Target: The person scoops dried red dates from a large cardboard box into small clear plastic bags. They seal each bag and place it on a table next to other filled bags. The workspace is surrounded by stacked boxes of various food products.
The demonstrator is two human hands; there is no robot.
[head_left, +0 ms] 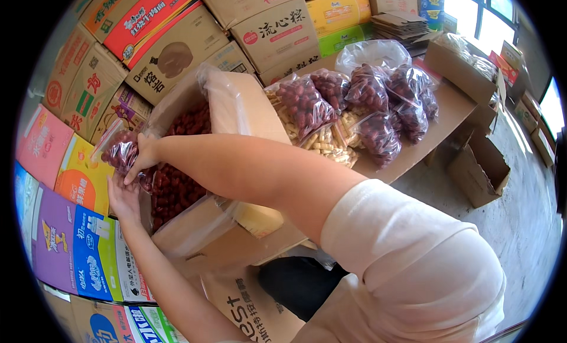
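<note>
A clear zip bag of red dates is held up past the left edge of the open carton. My right hand grips it from the side, thumb and fingers around the plastic. Under the bag, my left hand supports its lower end, palm up. Loose red dates fill the carton, which has a clear plastic liner folded over its walls. My right forearm crosses above the carton and hides part of the dates.
Several filled bags of red dates lie on a cardboard-topped surface, beside bags of pale, short pieces. An open plastic bag is behind them. Printed cartons stack along the back and left. An open box stands on the floor.
</note>
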